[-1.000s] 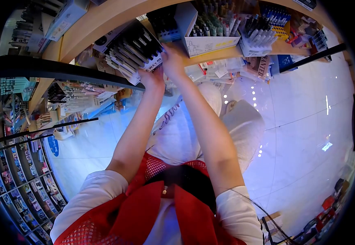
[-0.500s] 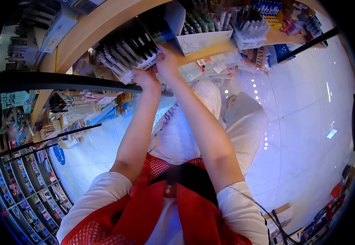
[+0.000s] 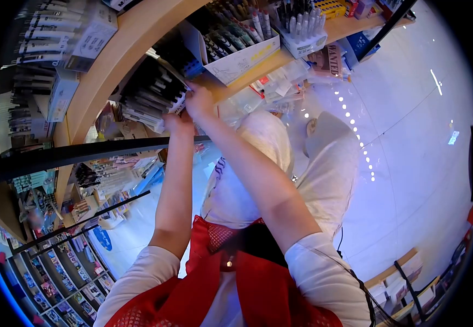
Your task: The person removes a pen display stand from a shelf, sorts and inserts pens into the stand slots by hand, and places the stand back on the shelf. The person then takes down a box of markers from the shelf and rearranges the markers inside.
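A box of pens [image 3: 152, 97], packed with black and white pens in rows, is tilted at the edge of the wooden shelf. My left hand [image 3: 178, 125] grips its near lower corner, fingers partly hidden behind the box. Around the front right corner closes my right hand [image 3: 199, 102], close beside the left one. Right of them on the shelf stands a white box of markers [image 3: 242, 60], and farther right a smaller clear-capped pen box [image 3: 305, 42].
A black rail [image 3: 84, 150] crosses below the shelf [image 3: 103, 71]. More pen boxes [image 3: 62, 95] line the left side. Plastic packets [image 3: 269, 87] lie under the shelf edge, above my bent knees. A rack of small packages [image 3: 56, 278] stands at lower left.
The view has shifted, so shelf items sit farther left. Both hands still hold the pen box, which is now tilted differently and sits deeper toward the shelf.
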Action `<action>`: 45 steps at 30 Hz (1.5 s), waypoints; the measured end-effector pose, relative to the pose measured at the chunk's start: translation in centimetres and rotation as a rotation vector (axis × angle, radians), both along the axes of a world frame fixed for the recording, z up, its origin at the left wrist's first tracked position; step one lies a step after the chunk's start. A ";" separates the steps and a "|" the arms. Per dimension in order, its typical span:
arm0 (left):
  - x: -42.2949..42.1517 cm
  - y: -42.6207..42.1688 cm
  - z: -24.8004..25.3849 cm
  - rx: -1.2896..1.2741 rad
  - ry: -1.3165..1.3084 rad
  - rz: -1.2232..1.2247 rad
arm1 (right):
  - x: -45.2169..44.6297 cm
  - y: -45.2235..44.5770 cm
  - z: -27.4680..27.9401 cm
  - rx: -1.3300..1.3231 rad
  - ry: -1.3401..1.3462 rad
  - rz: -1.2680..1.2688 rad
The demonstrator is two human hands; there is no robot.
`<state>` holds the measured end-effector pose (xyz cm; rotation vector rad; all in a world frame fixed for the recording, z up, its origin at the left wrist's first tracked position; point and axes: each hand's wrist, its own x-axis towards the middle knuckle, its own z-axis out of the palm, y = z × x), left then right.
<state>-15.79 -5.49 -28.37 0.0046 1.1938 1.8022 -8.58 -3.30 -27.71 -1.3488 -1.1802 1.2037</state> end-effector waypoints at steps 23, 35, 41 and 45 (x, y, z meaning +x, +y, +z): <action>-6.7 8.8 -5.7 -0.403 0.442 -0.102 | 8.3 -4.6 0.8 0.106 0.191 0.152; -6.8 6.1 -2.3 -0.366 0.500 -0.313 | 10.0 -6.9 3.4 0.035 0.294 0.251; -5.5 5.5 -2.6 -0.386 0.541 -0.324 | 12.2 -7.0 3.7 0.074 0.295 0.240; -5.0 6.3 -1.6 -0.344 0.620 -0.346 | 13.6 -7.2 4.2 0.068 0.299 0.231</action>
